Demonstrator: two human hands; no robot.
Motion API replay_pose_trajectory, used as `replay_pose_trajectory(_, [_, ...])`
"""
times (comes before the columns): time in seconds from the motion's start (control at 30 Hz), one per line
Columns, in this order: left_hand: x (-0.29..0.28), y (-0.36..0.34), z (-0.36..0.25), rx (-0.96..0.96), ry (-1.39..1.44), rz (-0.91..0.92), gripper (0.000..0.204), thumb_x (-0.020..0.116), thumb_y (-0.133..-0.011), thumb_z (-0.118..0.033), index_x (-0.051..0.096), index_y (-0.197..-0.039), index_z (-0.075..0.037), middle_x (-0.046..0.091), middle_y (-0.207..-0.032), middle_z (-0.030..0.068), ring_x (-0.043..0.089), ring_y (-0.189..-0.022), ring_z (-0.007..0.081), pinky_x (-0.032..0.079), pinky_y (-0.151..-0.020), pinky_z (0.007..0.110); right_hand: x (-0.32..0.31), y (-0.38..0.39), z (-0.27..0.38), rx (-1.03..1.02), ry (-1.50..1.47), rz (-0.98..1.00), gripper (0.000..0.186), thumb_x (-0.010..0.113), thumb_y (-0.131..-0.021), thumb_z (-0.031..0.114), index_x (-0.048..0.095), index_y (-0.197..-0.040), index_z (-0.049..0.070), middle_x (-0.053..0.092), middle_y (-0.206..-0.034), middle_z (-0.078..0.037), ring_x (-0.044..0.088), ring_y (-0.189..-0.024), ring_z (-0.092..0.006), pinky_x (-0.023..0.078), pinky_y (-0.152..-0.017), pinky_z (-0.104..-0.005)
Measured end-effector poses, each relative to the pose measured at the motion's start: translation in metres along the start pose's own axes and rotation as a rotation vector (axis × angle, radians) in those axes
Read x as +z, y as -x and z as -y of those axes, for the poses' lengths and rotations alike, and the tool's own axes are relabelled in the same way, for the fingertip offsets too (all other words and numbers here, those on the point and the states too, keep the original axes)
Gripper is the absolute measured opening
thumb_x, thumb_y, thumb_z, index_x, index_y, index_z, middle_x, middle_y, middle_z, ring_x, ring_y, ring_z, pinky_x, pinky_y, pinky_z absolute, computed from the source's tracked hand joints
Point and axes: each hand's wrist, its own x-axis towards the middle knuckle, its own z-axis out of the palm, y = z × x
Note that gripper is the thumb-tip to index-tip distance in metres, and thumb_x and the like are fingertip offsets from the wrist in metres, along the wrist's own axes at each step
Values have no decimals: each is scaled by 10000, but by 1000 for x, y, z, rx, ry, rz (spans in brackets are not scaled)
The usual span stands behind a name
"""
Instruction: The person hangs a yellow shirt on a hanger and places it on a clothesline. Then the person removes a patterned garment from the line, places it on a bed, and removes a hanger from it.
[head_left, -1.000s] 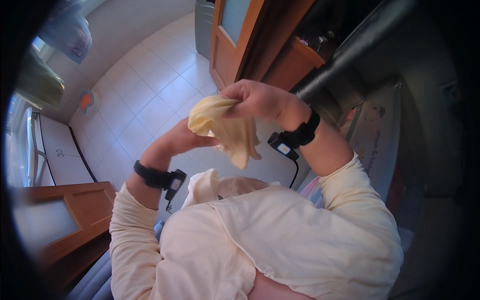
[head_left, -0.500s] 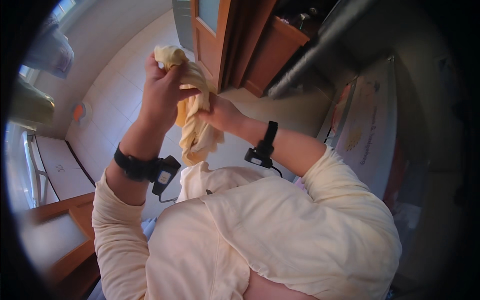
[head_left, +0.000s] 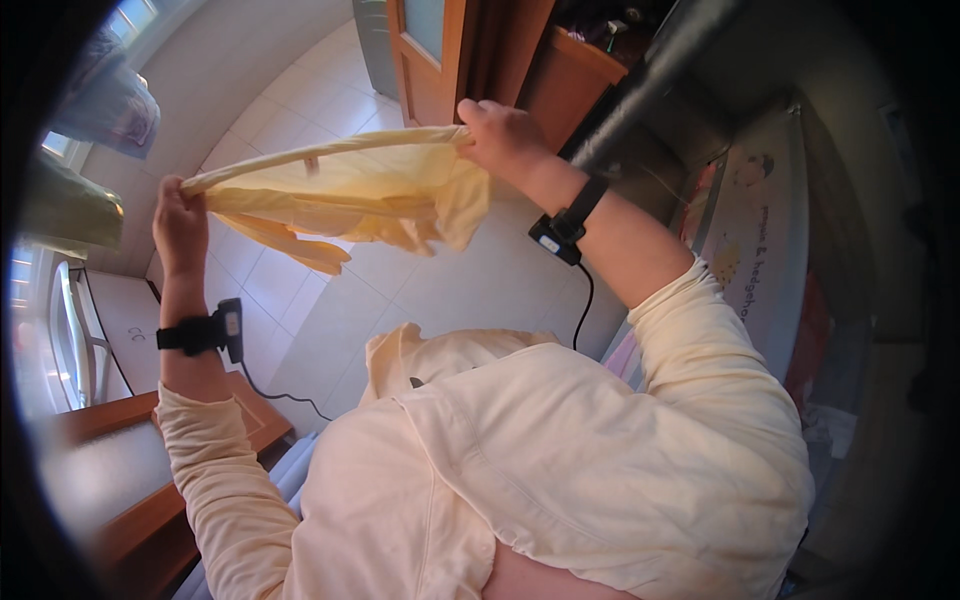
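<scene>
While standing over a tiled floor (head_left: 330,300), a person's left hand (head_left: 180,225) and right hand (head_left: 503,135) grip a pale yellow cloth (head_left: 350,190) stretched taut between them.

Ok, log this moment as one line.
left hand: grips cloth end | right hand: grips other end | yellow cloth: stretched between hands, above tiled floor

Pale yellow crumpled fabric garment (head_left: 345,195): no longer bunched between both hands, now stretched out in a wide band. Left hand (head_left: 180,225): moved far out leftward. Right hand (head_left: 500,135): raised, gripping opposite end.
</scene>
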Motion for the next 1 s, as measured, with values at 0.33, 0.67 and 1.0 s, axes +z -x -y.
replay_pose_trajectory(0.33, [-4,-7,-7,-352,621,141,403,592,-938,-204,458,-1261,-3,573,-1054,131,584,-979,202,501,-814,295,-39,-35,12,448,-752,-90,218,577,-872,188,651,-940,-5,681,-843,-159,679,-803,-255,535,-718,-387])
replay_pose_trajectory(0.67, [10,92,-167,-63,1200,806,356,666,-903,-172,530,-1205,-42,605,-1104,59,574,-1004,155,487,-854,302,-27,-44,150,941,-1434,402,268,548,-913,140,480,-1108,-31,563,-1015,-173,607,-875,-245,552,-595,-303])
replay_pose_trajectory(1.0, [7,55,-138,-414,1975,823,321,568,-933,-111,556,-1230,10,613,-1214,102,554,-1165,238,391,-1034,370,7,-19,81,220,-1138,419,527,676,-878,266,505,-1287,-19,585,-1231,-152,565,-1120,-199,434,-981,-306])
